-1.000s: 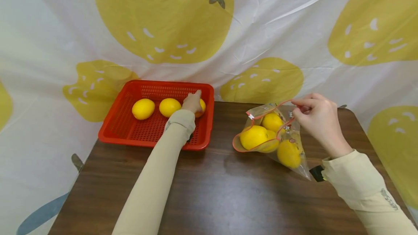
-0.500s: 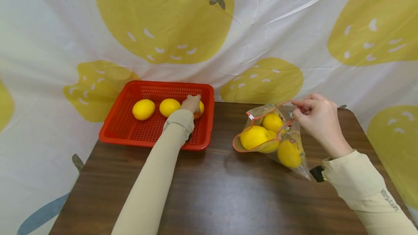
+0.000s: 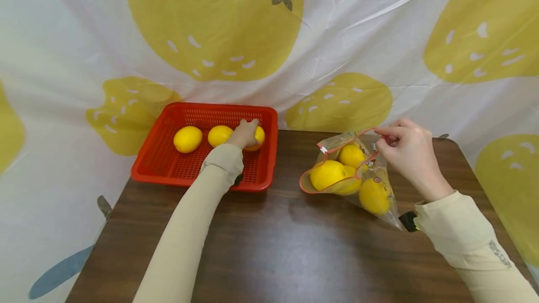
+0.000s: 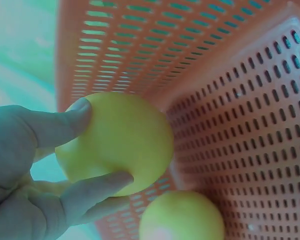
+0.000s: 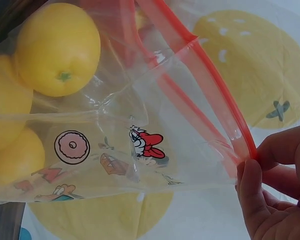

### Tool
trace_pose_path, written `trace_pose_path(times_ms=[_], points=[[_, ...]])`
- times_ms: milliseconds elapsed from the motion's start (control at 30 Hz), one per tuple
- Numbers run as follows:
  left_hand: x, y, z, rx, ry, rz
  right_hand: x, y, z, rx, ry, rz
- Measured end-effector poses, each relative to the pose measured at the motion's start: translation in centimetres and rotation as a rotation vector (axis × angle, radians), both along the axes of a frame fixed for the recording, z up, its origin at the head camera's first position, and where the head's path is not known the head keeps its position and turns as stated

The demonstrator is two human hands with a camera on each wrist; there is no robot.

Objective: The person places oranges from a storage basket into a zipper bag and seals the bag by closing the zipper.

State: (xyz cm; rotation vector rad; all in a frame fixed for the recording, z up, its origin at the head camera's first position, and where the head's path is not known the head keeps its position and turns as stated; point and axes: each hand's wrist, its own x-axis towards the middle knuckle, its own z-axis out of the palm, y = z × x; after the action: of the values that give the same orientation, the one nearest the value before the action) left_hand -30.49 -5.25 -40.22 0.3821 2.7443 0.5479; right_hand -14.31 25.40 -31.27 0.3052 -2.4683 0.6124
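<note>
Inside the red plastic basket [image 3: 202,180], my left hand [image 3: 244,134] grips the rightmost lemon [image 4: 120,140], thumb on one side and fingers round the other. Two more lemons lie to its left: a middle lemon [image 3: 219,135] close to the hand and a left lemon [image 3: 187,139]. On the right, my right hand [image 3: 408,158] pinches the red-edged rim of a clear zip bag [image 5: 185,165] between thumb and forefinger, so its mouth gapes. Several lemons sit in the bag, one lemon [image 3: 327,175] right at the opening. A white slider [image 3: 322,148] shows on the rim.
Basket and bag stand on a dark wooden table [image 3: 286,247], near its back edge. A white cloth [image 3: 328,27] printed with large yellow fruit hangs directly behind and at the sides.
My left hand has shifted slightly left and nearer with the rightmost lemon, uncovering more of it. The right hand keeps its pinch on the bag rim. The head view has shifted slightly.
</note>
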Motion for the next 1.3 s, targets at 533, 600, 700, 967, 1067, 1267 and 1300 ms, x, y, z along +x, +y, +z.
trace_pose_path(times_ms=[533,600,700,967,1067,1267,1300], points=[[3.5,-1.0,3.4,0.220,0.182,-0.124,-0.5,0.5,-0.4,-0.001,-0.006,0.002],[4.3,-1.0,3.9,0.242,0.198,-0.140,-0.5,0.5,-0.4,-0.003,-0.007,0.008],[5.5,-1.0,4.5,0.275,0.215,-0.164,-0.6,0.4,-0.4,-0.001,-0.004,0.018],[8.1,-0.5,5.5,0.401,0.258,-0.215,-0.7,0.3,-0.4,0.009,-0.002,0.021],[8.9,-0.4,5.7,0.448,0.273,-0.236,-0.7,0.2,-0.4,0.011,-0.002,0.025],[10.4,0.1,6.3,0.518,0.276,-0.268,-0.8,0.2,-0.4,0.016,0.006,0.023],[10.7,0.2,6.4,0.532,0.276,-0.274,-0.8,0.2,-0.4,0.017,0.011,0.022]])
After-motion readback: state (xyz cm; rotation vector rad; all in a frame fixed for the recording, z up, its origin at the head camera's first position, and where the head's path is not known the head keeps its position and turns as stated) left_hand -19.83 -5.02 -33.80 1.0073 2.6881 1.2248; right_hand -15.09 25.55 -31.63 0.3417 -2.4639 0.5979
